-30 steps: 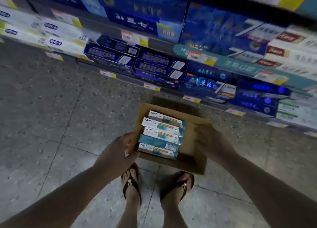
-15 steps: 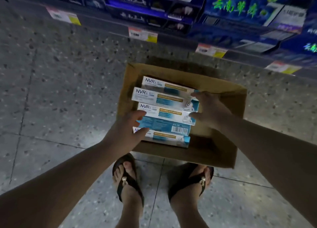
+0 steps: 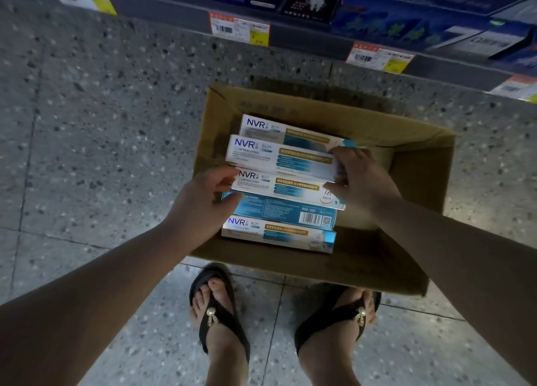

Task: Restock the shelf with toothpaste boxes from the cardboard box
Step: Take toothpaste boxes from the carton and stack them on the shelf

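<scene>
Both grips pinch one toothpaste box (image 3: 279, 186): left hand (image 3: 200, 202) and right hand (image 3: 360, 179) hide its ends.

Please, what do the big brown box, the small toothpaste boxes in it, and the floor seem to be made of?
The brown box looks like plain cardboard, matte and unprinted, with creased walls. The toothpaste boxes seem to be thin printed card, slightly glossy, as light glints on their faces. The floor is probably terrazzo or speckled stone tile, smooth, with thin joint lines.

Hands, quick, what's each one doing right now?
Left hand: pinching the left end of the stacked toothpaste boxes.
Right hand: gripping their right end.
</scene>
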`<state>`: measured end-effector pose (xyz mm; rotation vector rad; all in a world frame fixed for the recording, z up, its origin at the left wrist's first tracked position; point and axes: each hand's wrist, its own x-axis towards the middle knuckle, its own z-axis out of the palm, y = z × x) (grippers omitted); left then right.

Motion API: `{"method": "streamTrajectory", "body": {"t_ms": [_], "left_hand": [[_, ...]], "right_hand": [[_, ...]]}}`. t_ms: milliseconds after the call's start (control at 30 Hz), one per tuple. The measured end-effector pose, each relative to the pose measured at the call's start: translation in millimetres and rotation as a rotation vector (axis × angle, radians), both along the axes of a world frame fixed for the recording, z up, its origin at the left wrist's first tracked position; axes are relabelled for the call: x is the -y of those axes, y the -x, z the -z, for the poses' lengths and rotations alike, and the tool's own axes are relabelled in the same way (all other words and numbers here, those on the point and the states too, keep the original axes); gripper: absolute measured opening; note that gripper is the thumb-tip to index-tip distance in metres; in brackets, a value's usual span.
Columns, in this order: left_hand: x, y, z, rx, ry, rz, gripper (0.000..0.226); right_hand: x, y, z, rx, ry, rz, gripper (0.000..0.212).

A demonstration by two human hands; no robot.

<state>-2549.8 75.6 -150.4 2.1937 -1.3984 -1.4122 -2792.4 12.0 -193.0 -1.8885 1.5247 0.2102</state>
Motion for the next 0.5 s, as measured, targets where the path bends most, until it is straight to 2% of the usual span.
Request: {"method": "streamTrajectory", "body": {"t_ms": [200, 333, 500], "left_hand": [[19, 4, -14, 0.067, 0.062, -0.002, 0.034], [49, 15, 0, 0.222, 0.09, 0.227, 0.049], [84, 25, 37, 0.465, 0.108, 0.48, 0.069]], "right_hand": [[-29, 65, -62, 0.081, -0.048, 0.228, 0.05], [-50, 101, -94, 0.012, 0.025, 0.294, 0.051], [-61, 121, -75, 0.007, 0.123, 0.315, 0.055]]}}
